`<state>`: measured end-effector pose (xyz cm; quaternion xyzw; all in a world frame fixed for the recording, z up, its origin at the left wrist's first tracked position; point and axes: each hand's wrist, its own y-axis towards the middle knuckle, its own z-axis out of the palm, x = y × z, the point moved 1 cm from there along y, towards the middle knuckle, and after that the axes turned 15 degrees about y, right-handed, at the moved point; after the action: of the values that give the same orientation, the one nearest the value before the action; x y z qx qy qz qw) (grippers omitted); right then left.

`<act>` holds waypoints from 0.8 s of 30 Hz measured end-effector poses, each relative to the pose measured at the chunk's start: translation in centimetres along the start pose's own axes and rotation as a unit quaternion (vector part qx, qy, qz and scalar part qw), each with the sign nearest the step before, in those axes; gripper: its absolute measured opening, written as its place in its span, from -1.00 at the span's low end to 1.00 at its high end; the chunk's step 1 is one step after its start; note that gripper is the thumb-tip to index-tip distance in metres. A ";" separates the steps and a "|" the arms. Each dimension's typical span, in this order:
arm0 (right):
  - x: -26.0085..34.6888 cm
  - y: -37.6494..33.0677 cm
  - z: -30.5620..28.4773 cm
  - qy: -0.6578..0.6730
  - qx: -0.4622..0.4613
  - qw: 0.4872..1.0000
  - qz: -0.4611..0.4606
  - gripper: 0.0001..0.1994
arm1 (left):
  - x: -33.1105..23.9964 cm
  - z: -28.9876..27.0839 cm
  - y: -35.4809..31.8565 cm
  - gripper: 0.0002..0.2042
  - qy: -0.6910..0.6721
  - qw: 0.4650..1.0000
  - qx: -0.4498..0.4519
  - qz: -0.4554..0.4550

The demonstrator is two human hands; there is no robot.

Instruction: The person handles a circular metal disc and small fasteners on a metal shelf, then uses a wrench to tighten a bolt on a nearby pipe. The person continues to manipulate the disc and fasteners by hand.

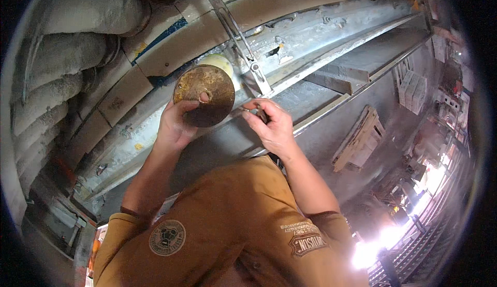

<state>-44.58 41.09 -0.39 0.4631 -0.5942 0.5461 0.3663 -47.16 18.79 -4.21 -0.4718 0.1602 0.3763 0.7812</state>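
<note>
My left hand [177,123] grips a round, brown, stained disc [209,92] by its lower left edge. The disc has a hole at its middle, and my thumb lies across its face next to that hole. Behind its upper right edge shows part of a pale yellowish round object [220,63]. To the right of the disc, my right hand [272,126] is closed in a pinch on something small and dark, mostly hidden by the fingers. Just above that hand, a slotted metal bar [243,48] slopes down to the ledge.
A long grey metal ledge [321,61] runs across in front of me, below a curved row of tan blocks [202,38]. Bulging grey sacks [93,7] fill the upper left. Wooden pallets [360,139] stand on the floor at right. Bright light glares at lower right.
</note>
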 end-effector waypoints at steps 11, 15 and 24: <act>0.4 -0.3 -0.3 -0.034 -0.003 0.999 -0.001 -0.82 | 0.6 2.2 -0.6 -0.60 -0.086 0.995 0.015 -0.043; 0.2 -0.1 -0.2 -0.047 -0.005 0.999 -0.008 -0.83 | 2.4 0.2 -0.5 -0.61 0.362 0.916 0.016 0.172; 0.5 0.0 0.1 -0.174 0.052 0.977 -0.110 -0.78 | 1.2 1.3 -0.8 -0.64 0.451 0.866 0.004 0.214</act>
<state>-44.75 40.89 0.02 0.6322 -0.5651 0.4437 0.2900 -45.87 20.20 -3.83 -0.5414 0.5935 0.2794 0.5259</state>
